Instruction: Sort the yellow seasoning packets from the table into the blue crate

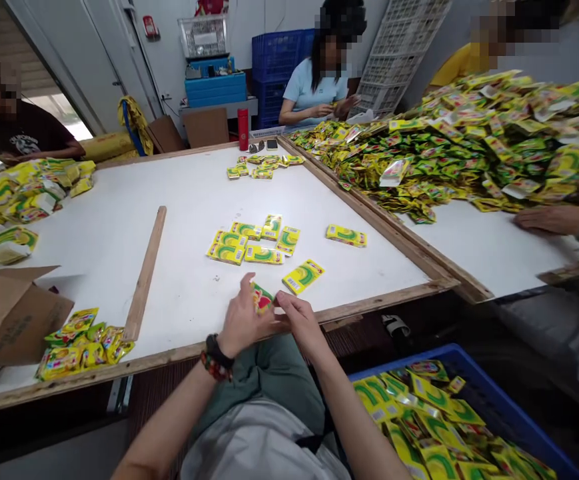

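- The left hand (243, 321) closes narrowly on a small yellow-and-green foil sachet (262, 298);
- the right hand (300, 327) pinches its other edge;
- a flat yellow sachet (303, 276) lies just beyond, on the white wood-framed table (184, 193).

We count one left hand (242, 320), one right hand (302, 325) and one yellow foil packet (262, 298) between them. On the tabletop (94, 220) we find six packets (246, 243) bunched together, two more packets (303, 276) lying apart from them, one wooden strip (144, 273), one red flask (242, 129) and one cardboard box (12, 313) at its edge. Beyond it sit three co-workers (316, 90). Below it, we see one blue crate (449, 363).
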Available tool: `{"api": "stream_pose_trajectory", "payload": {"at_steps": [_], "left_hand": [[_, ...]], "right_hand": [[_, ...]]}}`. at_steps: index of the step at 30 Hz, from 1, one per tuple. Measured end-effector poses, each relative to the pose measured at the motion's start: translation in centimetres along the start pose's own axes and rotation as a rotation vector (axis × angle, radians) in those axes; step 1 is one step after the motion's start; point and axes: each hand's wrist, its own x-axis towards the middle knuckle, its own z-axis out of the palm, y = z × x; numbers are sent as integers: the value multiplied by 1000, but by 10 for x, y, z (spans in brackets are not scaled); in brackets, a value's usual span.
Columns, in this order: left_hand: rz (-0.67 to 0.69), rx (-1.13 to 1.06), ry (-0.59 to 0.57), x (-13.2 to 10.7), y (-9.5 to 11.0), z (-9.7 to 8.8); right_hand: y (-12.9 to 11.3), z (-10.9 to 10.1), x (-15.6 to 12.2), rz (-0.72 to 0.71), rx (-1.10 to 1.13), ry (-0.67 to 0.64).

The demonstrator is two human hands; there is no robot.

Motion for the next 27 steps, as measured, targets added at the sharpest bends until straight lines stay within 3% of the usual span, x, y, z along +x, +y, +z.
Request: {"api": "stream_pose_trajectory", "payload": {"at_steps": [3, 7, 10, 13, 15, 20, 25, 27], "left_hand": [[65, -162, 162, -30, 3, 26], [191, -247, 302, -42, 1, 46], [166, -301, 179, -39, 2, 42], [97, -286, 35, -37, 2, 38], [63, -259, 38, -37, 3, 38], [0, -230, 31, -37, 3, 42], [-3, -298, 3, -41, 6, 35], [94, -312, -92, -35, 7, 24]], "right_hand": [[-6, 12, -9, 38, 106, -23], [-18, 11, -24, -13, 64, -68], [-22, 8, -30, -178, -149, -103], [-19, 7, -29, -221, -268, 17], [-16, 6, -26, -196, -277, 59], [-17, 1, -23, -204, -321, -28], [-15, 8, -30, -424, -496, -149], [-13, 6, -36, -496, -573, -129]]}}
